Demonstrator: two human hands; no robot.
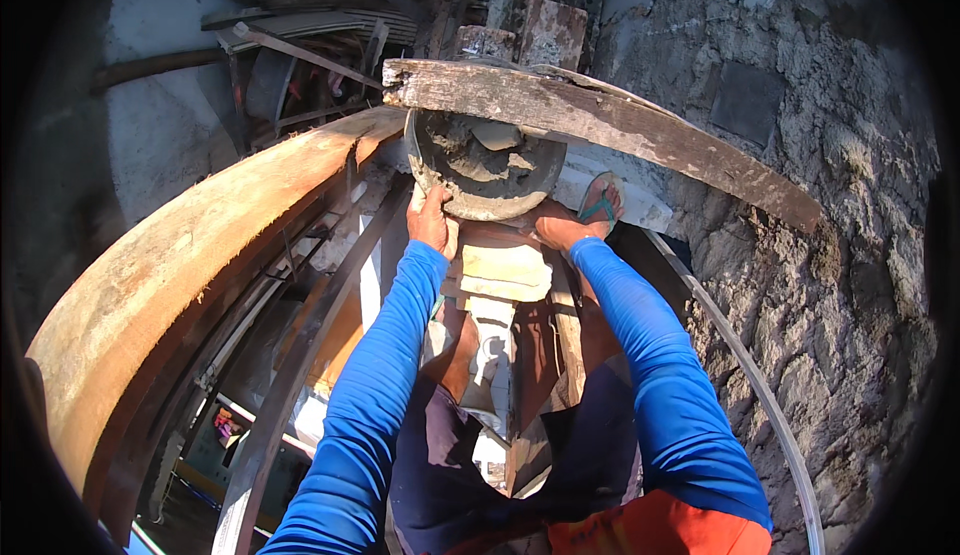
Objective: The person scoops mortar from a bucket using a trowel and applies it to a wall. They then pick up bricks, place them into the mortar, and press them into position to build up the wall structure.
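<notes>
Your red shirt [670, 530] is at lower right; at upper centre, your left hand [432, 223] grips the basin [495, 207], your right hand [557, 226] has an unclear hold; uneven support could tip it, spilling grey mix [470, 160].

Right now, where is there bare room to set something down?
The long tan plank looks bare, between scrap timber and a dark beam; its slope is unclear. It is crowded around the mortar bucket: left hand, right hand, weathered beam and sandalled foot.
</notes>
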